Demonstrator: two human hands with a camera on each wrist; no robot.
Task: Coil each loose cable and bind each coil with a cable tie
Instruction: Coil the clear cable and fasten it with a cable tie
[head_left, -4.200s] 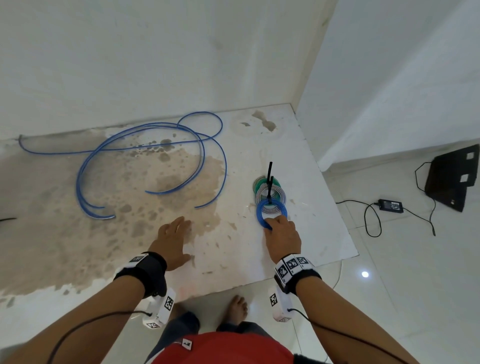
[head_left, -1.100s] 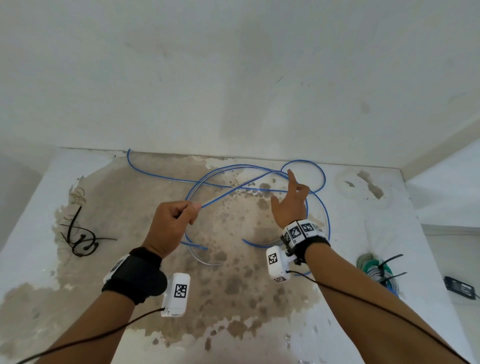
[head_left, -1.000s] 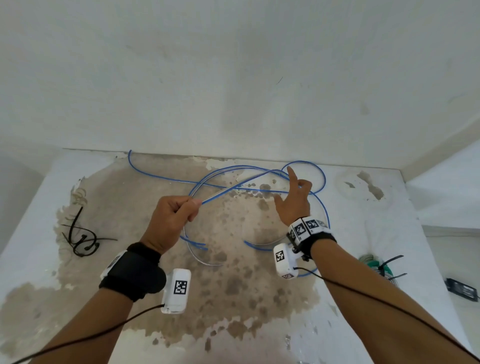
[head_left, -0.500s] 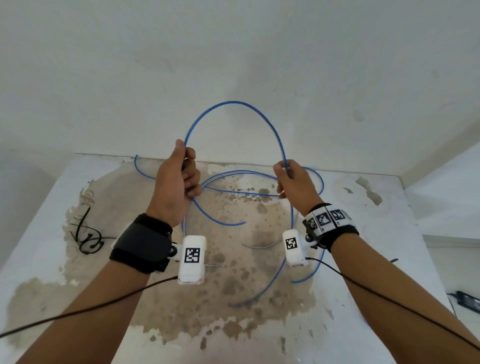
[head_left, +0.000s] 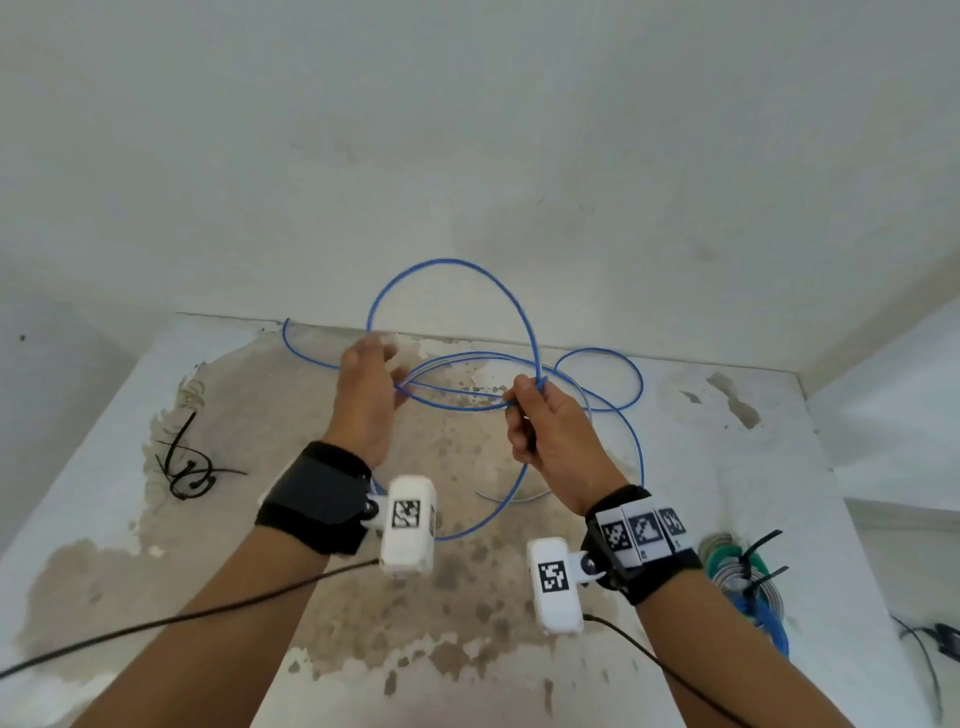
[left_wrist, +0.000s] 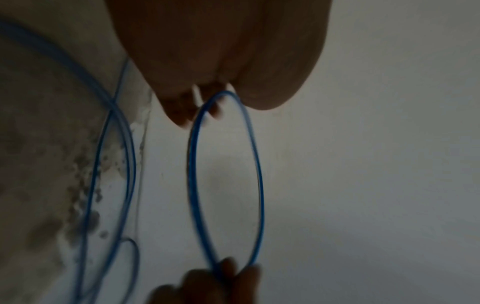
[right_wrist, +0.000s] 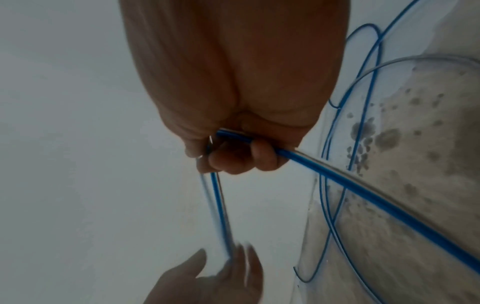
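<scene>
A long blue cable (head_left: 448, 260) arcs up in a raised loop between my two hands, and the remainder of it lies in slack loops on the stained white table (head_left: 753, 467). My left hand (head_left: 387, 371) pinches one end of the loop at its fingertips; it is blurred. My right hand (head_left: 524, 400) grips the other end, fingers curled round the strands. The left wrist view shows the loop (left_wrist: 191, 164) running from my left fingers (left_wrist: 182, 115) down to the right hand. The right wrist view shows the cable (right_wrist: 363, 197) passing through my right fist (right_wrist: 233, 156).
A pile of bound coils (head_left: 737, 566), green, grey and blue with black tie tails, sits at the table's right edge. Loose black cable ties (head_left: 187, 462) lie at the left. A white wall stands right behind the table. A power adapter (head_left: 945, 634) lies on the floor at the right.
After setting a bound coil on the pile, my left hand lifted the blue cable and my right took hold. Since half a second ago the hands have come closer and the loop has narrowed.
</scene>
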